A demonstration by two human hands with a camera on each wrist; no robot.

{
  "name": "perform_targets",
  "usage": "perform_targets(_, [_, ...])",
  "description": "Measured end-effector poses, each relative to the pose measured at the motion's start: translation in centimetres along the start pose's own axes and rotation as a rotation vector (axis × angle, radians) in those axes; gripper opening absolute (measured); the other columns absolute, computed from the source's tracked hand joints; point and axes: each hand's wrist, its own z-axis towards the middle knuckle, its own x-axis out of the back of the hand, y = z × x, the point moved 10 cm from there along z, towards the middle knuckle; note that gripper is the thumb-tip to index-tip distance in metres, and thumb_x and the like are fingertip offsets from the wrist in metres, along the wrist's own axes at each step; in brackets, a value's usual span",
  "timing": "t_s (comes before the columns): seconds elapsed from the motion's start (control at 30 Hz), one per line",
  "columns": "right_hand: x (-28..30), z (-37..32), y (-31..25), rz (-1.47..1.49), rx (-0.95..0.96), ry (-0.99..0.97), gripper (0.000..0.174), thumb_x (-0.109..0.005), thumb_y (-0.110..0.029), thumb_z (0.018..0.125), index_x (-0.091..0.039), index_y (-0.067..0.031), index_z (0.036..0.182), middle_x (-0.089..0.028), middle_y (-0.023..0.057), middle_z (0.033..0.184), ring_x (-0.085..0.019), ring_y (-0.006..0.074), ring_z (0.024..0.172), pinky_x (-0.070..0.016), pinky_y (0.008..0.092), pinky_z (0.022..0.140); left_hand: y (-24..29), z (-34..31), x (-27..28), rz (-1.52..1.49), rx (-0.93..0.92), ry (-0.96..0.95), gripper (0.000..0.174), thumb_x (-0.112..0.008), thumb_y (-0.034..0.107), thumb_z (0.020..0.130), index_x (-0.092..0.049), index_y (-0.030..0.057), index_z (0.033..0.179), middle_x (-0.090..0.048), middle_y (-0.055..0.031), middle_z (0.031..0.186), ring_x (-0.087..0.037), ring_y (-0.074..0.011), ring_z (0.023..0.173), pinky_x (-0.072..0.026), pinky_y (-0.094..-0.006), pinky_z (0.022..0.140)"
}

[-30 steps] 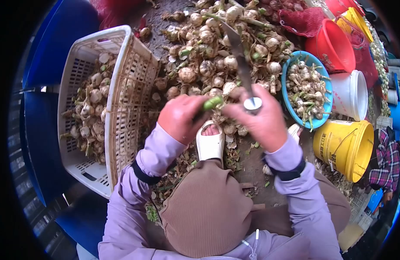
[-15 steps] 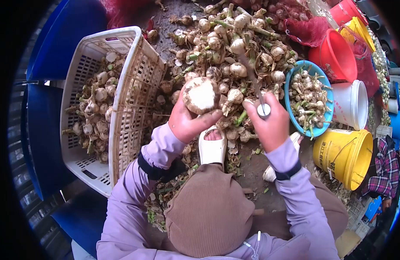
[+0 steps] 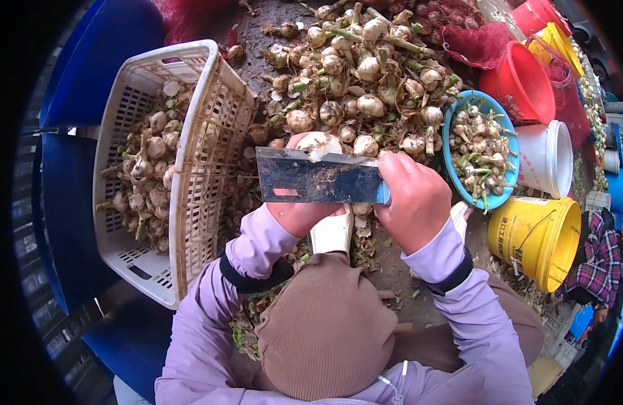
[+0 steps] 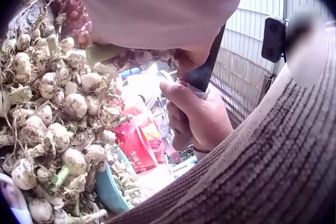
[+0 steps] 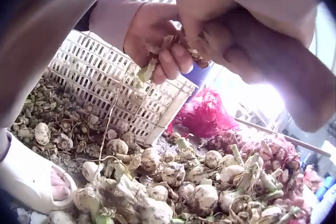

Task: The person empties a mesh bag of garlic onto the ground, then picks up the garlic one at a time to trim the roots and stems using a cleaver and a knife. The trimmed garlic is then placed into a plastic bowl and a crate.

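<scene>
My left hand (image 3: 299, 217) holds a large garlic bulb (image 3: 319, 143) with a white cut face. The left wrist view shows a thick green stem (image 4: 101, 53) beneath this hand. My right hand (image 3: 417, 200) grips a broad cleaver (image 3: 318, 179) by its handle. Its dark, dirt-marked blade lies crosswise over the left hand, with the far long edge right at the bulb. Much of the left hand and the bulb's lower part is hidden behind the blade in the head view. Dry husk (image 5: 170, 45) shows at the left fingers in the right wrist view.
A heap of garlic bulbs (image 3: 369, 104) lies in front. On the left stands a white plastic crate (image 3: 213, 169) with bulbs. A blue basin (image 3: 450, 152) of smaller bulbs, a white bucket (image 3: 560, 162), a yellow bucket (image 3: 524, 233) and a red bucket (image 3: 527, 81) stand right.
A green stem piece at the left hand is gone; that hand turned the bulb cut face up. The right hand swung the cleaver from pointing forward to lying leftward across the bulb.
</scene>
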Motion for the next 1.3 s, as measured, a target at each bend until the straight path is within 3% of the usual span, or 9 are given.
perform_targets(0.23, [-1.5, -0.4, 3.6, -0.03, -0.097, 0.027, 0.017, -0.066, -0.007, 0.076, -0.054, -0.0074, 0.089, -0.06, 0.012, 0.077, -0.062, 0.0303, 0.07, -0.0506, 0.0397, 0.062, 0.6, -1.2, 0.4, -0.054, 0.057, -0.004, 0.063, -0.081, 0.014, 0.058, -0.059, 0.0116, 0.116, -0.058, -0.0085, 0.111, -0.054, -0.0278, 0.103, -0.0437, -0.0409, 0.091])
perform_targets(0.3, [-1.9, -1.6, 10.1, -0.079, -0.325, -0.019, 0.019, -0.068, -0.012, 0.077, -0.054, -0.0068, 0.089, -0.062, 0.0137, 0.078, -0.062, 0.0334, 0.071, -0.0503, 0.0422, 0.062, -1.3, -2.5, 3.1, -0.886, 0.422, 0.172, 0.077, -0.076, 0.007, 0.071, -0.032, 0.0008, 0.134, -0.054, -0.0101, 0.113, -0.056, -0.0163, 0.099, -0.0485, -0.0311, 0.087])
perform_targets(0.6, [-6.8, 3.4, 11.8, 0.042, -0.254, 0.097, 0.032, -0.08, -0.02, 0.072, -0.058, -0.0017, 0.087, -0.055, 0.0136, 0.115, -0.055, 0.0315, 0.1, -0.0477, 0.0385, 0.091, -8.1, -8.7, 17.1, -0.324, 0.644, 0.249, 0.074, -0.072, -0.001, 0.072, -0.038, 0.0055, 0.137, -0.052, -0.0133, 0.124, -0.056, -0.0218, 0.111, -0.0481, -0.034, 0.094])
perform_targets(0.7, [-10.8, 5.8, 11.9, 0.038, -0.218, 0.061, 0.021, -0.074, -0.012, 0.076, -0.062, -0.007, 0.092, -0.057, 0.0071, 0.114, -0.055, 0.0326, 0.102, -0.0487, 0.0417, 0.09, -9.1, -9.8, 23.7, 0.417, 0.567, 0.297, 0.075, -0.068, -0.005, 0.077, -0.034, 0.0053, 0.142, -0.047, -0.0136, 0.134, -0.055, -0.0256, 0.115, -0.0425, -0.036, 0.102])
perform_targets(0.87, [-15.0, 7.9, 12.0, -0.434, -0.203, -0.145, 0.011, -0.062, -0.011, 0.08, -0.069, -0.0133, 0.088, -0.058, 0.0002, 0.102, -0.053, 0.0263, 0.101, -0.0521, 0.0384, 0.076, -1.8, -4.4, 14.0, 0.02, 0.244, 0.09, 0.051, -0.068, 0.002, 0.081, -0.051, 0.0013, 0.129, -0.058, -0.0152, 0.123, -0.054, -0.0255, 0.119, -0.0419, -0.0363, 0.102])
perform_targets(0.97, [-14.7, 7.4, 12.2, -0.458, -0.174, -0.197, 0.014, -0.067, -0.01, 0.075, -0.069, -0.0132, 0.088, -0.057, -0.0001, 0.105, -0.053, 0.0265, 0.102, -0.0525, 0.0369, 0.076, -3.3, -5.2, 3.9, -0.523, 0.562, -0.148, 0.043, -0.067, 0.001, 0.081, -0.055, -0.001, 0.123, -0.061, -0.0138, 0.113, -0.061, -0.0226, 0.107, -0.047, -0.0328, 0.094])
perform_targets(1.13, [-10.2, 3.7, 12.3, 0.1, -0.233, 0.004, 0.027, -0.077, -0.011, 0.064, -0.062, -0.0036, 0.085, -0.054, 0.0115, 0.11, -0.052, 0.0326, 0.1, -0.0479, 0.0403, 0.086, -5.0, -3.4, -2.5, -0.517, 0.432, -0.129, 0.073, -0.077, 0.012, 0.076, -0.04, 0.0015, 0.138, -0.055, -0.016, 0.125, -0.056, -0.0262, 0.116, -0.0442, -0.0359, 0.099])
perform_targets(1.23, [-10.5, 1.1, 10.8, 1.045, -0.583, -0.14, 0.024, -0.076, -0.016, 0.077, -0.056, -0.0047, 0.082, -0.055, 0.0011, 0.079, -0.053, 0.0128, 0.069, -0.0457, 0.0292, 0.066, -4.3, 0.2, -3.5, -0.344, 0.199, -0.017, 0.1, -0.087, 0.024, 0.065, -0.028, 0.0033, 0.144, -0.05, -0.017, 0.133, -0.051, -0.0283, 0.122, -0.0392, -0.0385, 0.105])
perform_targets(1.3, [-8.6, 0.5, 8.2, 1.167, -0.61, -0.122, 0.025, -0.073, -0.021, 0.083, -0.053, -0.0063, 0.08, -0.05, -0.0057, 0.071, -0.048, 0.007, 0.063, -0.042, 0.0253, 0.058, -4.6, 1.5, -5.8, -0.915, 0.343, -0.055, 0.096, -0.087, 0.023, 0.066, -0.03, 0.0026, 0.141, -0.052, -0.0153, 0.131, -0.053, -0.0244, 0.119, -0.0427, -0.0361, 0.102])
